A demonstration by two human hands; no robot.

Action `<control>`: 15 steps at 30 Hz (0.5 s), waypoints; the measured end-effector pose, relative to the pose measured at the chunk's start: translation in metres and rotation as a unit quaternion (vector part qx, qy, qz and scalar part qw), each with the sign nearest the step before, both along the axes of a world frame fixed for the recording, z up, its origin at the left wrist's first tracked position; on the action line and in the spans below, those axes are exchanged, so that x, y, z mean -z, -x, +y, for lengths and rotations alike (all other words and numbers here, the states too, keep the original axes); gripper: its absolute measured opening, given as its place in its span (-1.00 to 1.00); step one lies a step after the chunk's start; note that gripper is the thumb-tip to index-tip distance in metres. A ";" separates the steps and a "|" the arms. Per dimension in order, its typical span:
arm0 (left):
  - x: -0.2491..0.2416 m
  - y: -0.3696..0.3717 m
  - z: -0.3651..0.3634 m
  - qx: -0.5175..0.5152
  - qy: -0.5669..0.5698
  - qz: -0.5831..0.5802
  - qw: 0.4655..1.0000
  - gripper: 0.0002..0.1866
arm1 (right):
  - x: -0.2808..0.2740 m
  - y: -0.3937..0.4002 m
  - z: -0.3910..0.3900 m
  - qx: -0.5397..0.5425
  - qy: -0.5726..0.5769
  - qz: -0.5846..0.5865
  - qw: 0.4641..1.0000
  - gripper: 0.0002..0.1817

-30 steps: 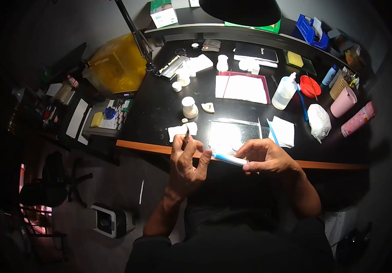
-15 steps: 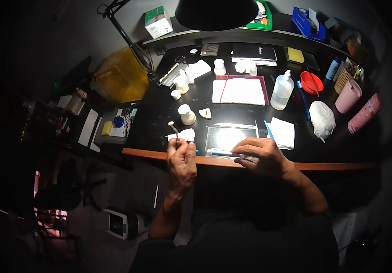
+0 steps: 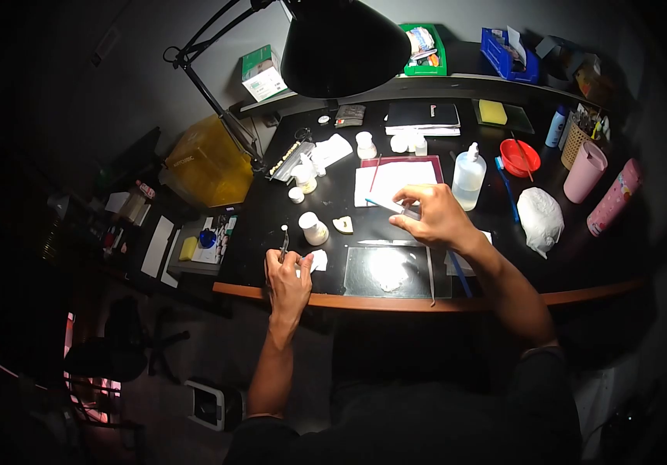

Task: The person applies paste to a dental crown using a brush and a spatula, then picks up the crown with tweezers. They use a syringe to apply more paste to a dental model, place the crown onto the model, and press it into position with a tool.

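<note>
A jar point(image 3: 315, 230) stands just beyond the left grip point(image 3: 290, 283), its contents hard to tell. Just beyond the right grip point(image 3: 436, 211), a bottle point(image 3: 467, 194) holds clear liquid; farther right, a red bowl point(image 3: 510, 164) holds a stick point(image 3: 525, 158). A glass plate point(image 3: 360, 279) lies between the grips on the desk point(image 3: 263, 225); a tissue point(image 3: 320, 260) sits beside the left. The left grip is closed round a dark tool point(image 3: 284, 249), upright, with a small pale tip. The right pinches a slim white tube point(image 3: 387, 204), blue-ended, pointing left.
</note>
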State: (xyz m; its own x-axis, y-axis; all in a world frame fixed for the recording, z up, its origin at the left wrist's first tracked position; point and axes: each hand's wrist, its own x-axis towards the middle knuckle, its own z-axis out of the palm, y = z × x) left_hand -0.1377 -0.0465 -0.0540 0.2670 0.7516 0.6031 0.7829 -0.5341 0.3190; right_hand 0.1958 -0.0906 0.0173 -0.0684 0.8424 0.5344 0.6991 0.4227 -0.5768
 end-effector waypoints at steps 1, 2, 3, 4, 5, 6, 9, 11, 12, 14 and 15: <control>-0.002 0.000 -0.001 -0.001 0.001 -0.001 1.000 -0.64 | -0.001 0.002 0.005 0.006 0.009 0.018 1.000 -0.60; -0.004 -0.001 -0.001 -0.002 0.003 -0.001 1.000 -0.63 | -0.004 0.006 0.010 0.010 0.019 0.036 0.999 -0.61; -0.004 0.000 0.002 0.000 -0.009 -0.021 1.000 -0.59 | -0.006 0.008 0.014 0.015 0.030 0.054 0.998 -0.61; -0.006 -0.001 0.004 -0.005 0.001 -0.036 0.999 -0.59 | -0.005 0.009 0.016 0.025 0.039 0.072 0.996 -0.61; -0.014 -0.001 0.004 -0.011 0.013 -0.051 0.999 -0.58 | -0.002 0.011 0.015 0.035 0.050 0.091 0.994 -0.62; -0.020 -0.002 0.004 -0.017 0.026 -0.065 0.997 -0.57 | 0.001 0.014 0.015 0.045 0.062 0.109 0.991 -0.62; -0.033 -0.006 0.017 -0.023 -0.005 -0.055 0.998 -0.58 | 0.014 0.014 0.014 0.043 0.027 0.081 0.995 -0.66; -0.036 -0.013 0.031 -0.007 -0.023 -0.060 0.998 -0.52 | 0.018 0.017 0.011 0.029 0.022 0.070 0.997 -0.68; -0.037 -0.017 0.038 0.000 -0.017 -0.066 0.998 -0.46 | 0.015 0.018 0.009 0.023 0.043 0.065 0.997 -0.69; -0.034 -0.022 0.056 0.029 -0.043 -0.057 0.997 -0.40 | 0.017 0.020 0.007 0.017 0.074 0.065 0.995 -0.72; -0.034 -0.025 0.064 0.043 -0.029 -0.067 0.996 -0.43 | 0.018 0.022 0.008 0.013 0.078 0.069 0.994 -0.72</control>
